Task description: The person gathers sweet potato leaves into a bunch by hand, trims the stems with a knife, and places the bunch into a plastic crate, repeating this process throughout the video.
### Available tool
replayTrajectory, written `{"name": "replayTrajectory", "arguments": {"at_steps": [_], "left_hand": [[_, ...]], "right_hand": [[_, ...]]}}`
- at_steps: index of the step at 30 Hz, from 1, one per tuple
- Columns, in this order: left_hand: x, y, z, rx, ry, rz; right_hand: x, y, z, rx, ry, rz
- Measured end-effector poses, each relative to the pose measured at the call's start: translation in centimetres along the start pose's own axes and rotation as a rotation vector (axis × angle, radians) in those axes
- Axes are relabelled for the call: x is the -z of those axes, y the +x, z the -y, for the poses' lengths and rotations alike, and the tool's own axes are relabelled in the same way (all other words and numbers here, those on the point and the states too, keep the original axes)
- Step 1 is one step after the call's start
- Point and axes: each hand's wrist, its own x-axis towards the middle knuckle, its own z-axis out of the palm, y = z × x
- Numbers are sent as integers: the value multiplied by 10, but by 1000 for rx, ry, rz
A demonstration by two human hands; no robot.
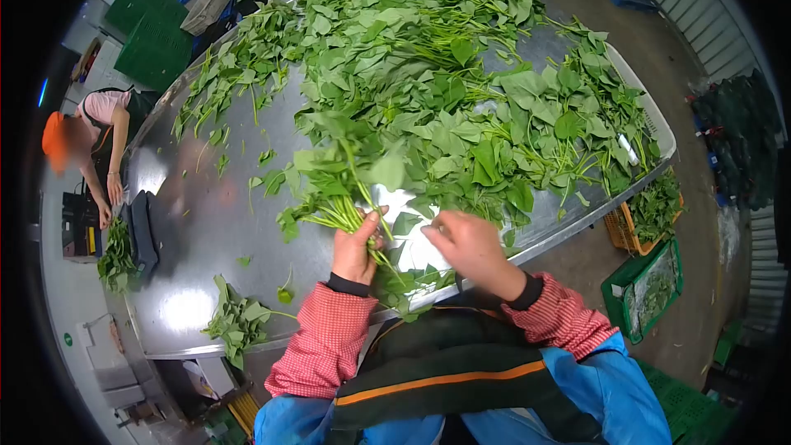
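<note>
A bunch of leafy stems (334,208) is held near the centre of the frame, a little to the left and above the near edge of the worktop (276,288). The stems are enclosed by the grip of the left hand (356,254), with the thumb laid across them and the leaves pointed to the upper left. The right hand (471,247) is placed just to the right, apart from the bunch, with its fingers bent; whether anything is pinched by this grip cannot be told. Between the two hands a bright white patch (418,254) is seen, partly covered by leaves. Beyond the hands, the upper middle of the frame is filled by a large heap of greens (404,66). A small sprig (237,321) is laid at the lower left edge of the worktop. At the left of the frame, a co-worker (107,107) is bent over other greens (119,257). Green crates (152,29) are stacked at the upper left, and an orange crate (624,233) filled with leaves is placed at the right.
</note>
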Motion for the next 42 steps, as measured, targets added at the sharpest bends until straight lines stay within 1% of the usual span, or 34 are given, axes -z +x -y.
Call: {"name": "replayTrajectory", "arguments": {"at_steps": [1, 3, 4, 7, 8, 9, 11, 14, 15, 16, 17, 18, 19, 20, 21, 23, 24, 27, 29, 30, 31, 32, 33, 35, 36, 37, 38, 39, 40, 41, 42], "left_hand": [[-6, -6, 3, 2, 16, -2], [-5, -7, 16, 16, -10, -11], [-2, -10, 17, 22, -62, 15], [4, -16, 10, 4, -103, -147], [15, -11, 5, -4, -67, -232], [28, -7, -1, -95, -119, -239], [58, -1, -10, -180, -69, -211], [72, -13, -15, 5, -138, -170], [68, -18, -14, 45, -162, -207], [79, -17, -4, 82, -141, -123], [90, -13, 7, 120, -118, -38], [88, -10, 14, 154, -175, -29], [75, -11, 18, 188, -232, -16], [61, -11, 18, 240, -212, -108], [60, -7, 18, 278, -225, -56], [68, 4, 20, 355, -247, 39], [77, 10, 24, 376, -312, 87], [74, 6, 12, 423, -423, 79], [75, 9, 15, 441, -464, 79], [76, 12, 18, 453, -494, 88], [76, 14, 21, 464, -523, 99], [73, 16, 22, 515, -505, 59], [74, 18, 24, 515, -468, 103], [82, 22, 30, 514, -396, 185], [77, 22, 27, 522, -386, 130], [80, 22, 28, 525, -411, 180], [83, 25, 28, 526, -436, 232], [84, 26, 28, 524, -463, 284], [72, 22, 25, 518, -407, 162], [68, 23, 27, 519, -433, 177], [65, 23, 28, 519, -458, 193]], "right_hand": [[-4, 7, 14, -69, 134, 77], [-25, 20, 22, -161, 354, 174], [-34, 23, 22, -207, 463, 224], [-48, 12, 23, -2, 347, 54], [-56, 5, 18, 266, 213, -87], [-41, -1, 27, 503, 69, -18], [-48, -26, 15, 484, -50, 310], [-28, -28, -19, 201, -183, 55], [-12, -18, -27, 124, -322, -71], [2, -6, -33, 40, -457, -197], [8, 6, -37, -10, -561, -181], [14, 16, -40, -65, -665, -167], [11, 25, -52, -109, -679, -116], [0, 33, -72, -152, -692, -65], [-5, 45, -87, -189, -703, -14], [3, 67, -107, -157, -406, -63], [10, 73, -117, -142, -255, -84], [59, 79, -119, -252, 385, -91], [95, 75, -94, -533, 727, -103], [105, 82, -136, -570, 719, 150], [104, 84, -162, -533, 407, -22], [103, 85, -182, -486, 95, -189], [108, 85, -194, -430, -219, -351], [144, 77, -187, -544, -246, -326], [157, 74, -185, -596, -336, -346], [161, 68, -181, -431, -600, -495], [167, 63, -174, -221, -711, -592], [172, 60, -152, -2, -816, -683], [164, 56, -130, 57, -667, -620], [148, 49, -110, 112, -518, -555], [127, 38, -99, 276, -524, -409]]}}
